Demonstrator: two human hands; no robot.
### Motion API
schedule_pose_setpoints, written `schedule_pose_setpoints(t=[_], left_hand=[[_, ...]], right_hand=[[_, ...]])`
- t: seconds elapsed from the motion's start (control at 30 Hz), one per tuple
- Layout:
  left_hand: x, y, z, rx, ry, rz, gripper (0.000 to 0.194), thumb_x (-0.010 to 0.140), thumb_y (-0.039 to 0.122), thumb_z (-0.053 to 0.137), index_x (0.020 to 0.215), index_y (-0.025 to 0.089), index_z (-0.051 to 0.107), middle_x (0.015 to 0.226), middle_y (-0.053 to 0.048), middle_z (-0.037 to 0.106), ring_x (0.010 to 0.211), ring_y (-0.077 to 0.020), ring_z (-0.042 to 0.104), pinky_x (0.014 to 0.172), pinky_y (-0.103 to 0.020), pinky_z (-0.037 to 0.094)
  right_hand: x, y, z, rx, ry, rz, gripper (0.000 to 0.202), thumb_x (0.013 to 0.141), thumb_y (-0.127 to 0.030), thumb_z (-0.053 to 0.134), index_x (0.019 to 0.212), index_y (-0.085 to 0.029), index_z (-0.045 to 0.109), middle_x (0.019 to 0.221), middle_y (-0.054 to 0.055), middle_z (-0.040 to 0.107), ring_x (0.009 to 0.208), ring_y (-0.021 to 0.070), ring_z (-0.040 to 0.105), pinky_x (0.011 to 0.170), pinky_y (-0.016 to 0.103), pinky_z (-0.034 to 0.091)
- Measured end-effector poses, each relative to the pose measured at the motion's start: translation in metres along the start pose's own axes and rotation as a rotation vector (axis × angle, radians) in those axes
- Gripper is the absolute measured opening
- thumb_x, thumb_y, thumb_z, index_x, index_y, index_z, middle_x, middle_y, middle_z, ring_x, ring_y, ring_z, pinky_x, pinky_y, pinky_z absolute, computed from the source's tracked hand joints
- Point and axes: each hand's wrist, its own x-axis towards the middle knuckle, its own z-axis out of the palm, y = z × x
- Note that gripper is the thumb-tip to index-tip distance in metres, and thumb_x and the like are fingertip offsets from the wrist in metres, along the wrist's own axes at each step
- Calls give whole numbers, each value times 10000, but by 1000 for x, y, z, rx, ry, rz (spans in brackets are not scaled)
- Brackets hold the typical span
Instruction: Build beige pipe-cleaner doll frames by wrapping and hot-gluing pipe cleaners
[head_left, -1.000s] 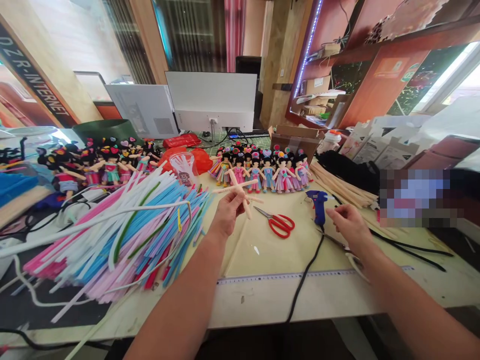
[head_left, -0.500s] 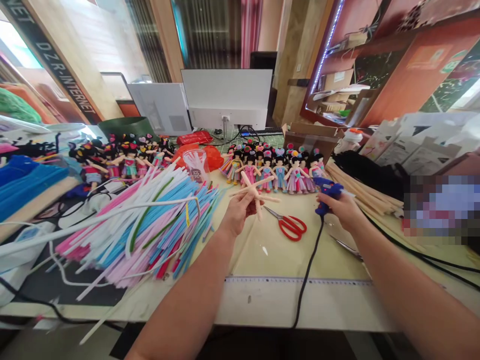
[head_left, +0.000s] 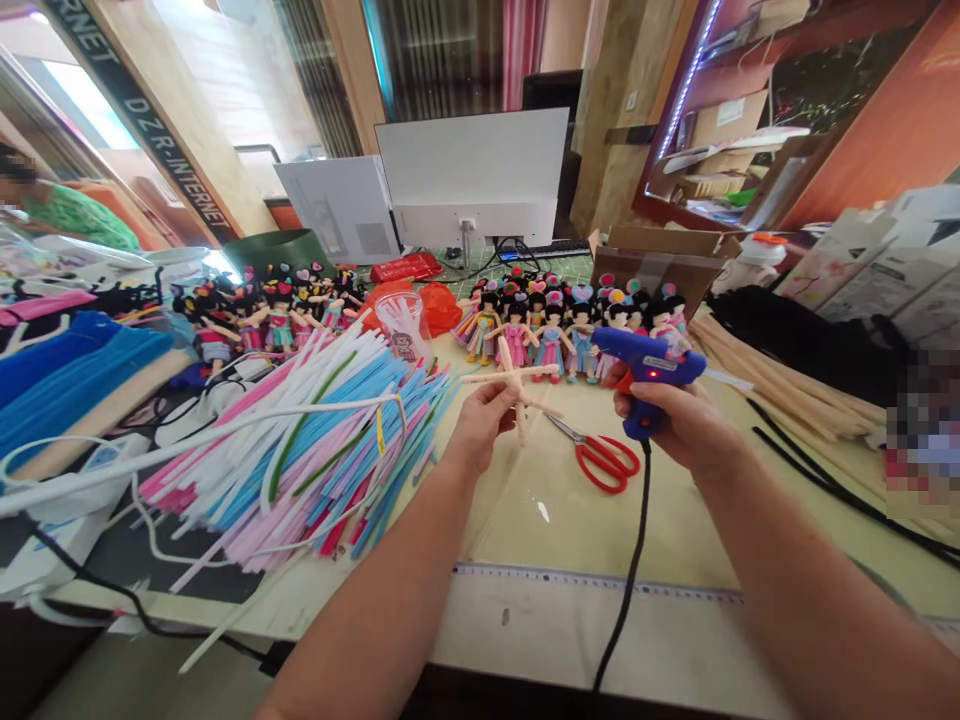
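My left hand (head_left: 486, 420) pinches a doll body of beige pipe cleaners (head_left: 514, 378), its limbs sticking out crosswise above the table. In my right hand (head_left: 679, 415) is a blue glue gun (head_left: 646, 360), a small red light glowing on its side. Its nozzle points left toward the doll body, with a gap between them. The black cord runs down from the handle over the table's front edge. Red-handled scissors (head_left: 606, 462) lie between my hands, blades toward the doll body. Finished dolls (head_left: 551, 335) in coloured skirts stand in rows just behind.
Loose pipe cleaners (head_left: 315, 450) are heaped at left, with a white cable across them. A ruler strip (head_left: 570, 580) runs along the front. Beige pipe cleaners (head_left: 787, 375) lie right, near a cardboard box (head_left: 660, 265). A monitor (head_left: 472, 180) stands behind. Another person (head_left: 75, 215) is at far left.
My right hand has brought the glue gun left and turned it, so its nozzle now faces the doll body. My left hand keeps its hold. The view has shifted, bringing a person in at left.
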Motion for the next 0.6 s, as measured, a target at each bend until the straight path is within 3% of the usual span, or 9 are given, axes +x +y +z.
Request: schedule_pose_setpoints(t=[0.27, 0.6], left_hand=[[-1, 1, 0, -44, 32, -22, 229, 685, 342, 811, 783, 174, 690, 676, 13, 638, 559, -69, 537, 580, -216, 416], [-5, 3, 3, -57, 26, -40, 253, 658, 342, 828, 781, 172, 686, 682, 18, 630, 584, -80, 562, 619, -233, 426]], right_hand=[[-14, 16, 6, -178, -76, 203, 368, 652, -524, 731, 700, -164, 671, 533, -5, 516, 485, 101, 445, 424, 223, 339], [-23, 14, 16, -424, -28, 114, 290, 651, -477, 731, 564, -223, 619, 515, -19, 518, 480, 121, 444, 424, 252, 361]])
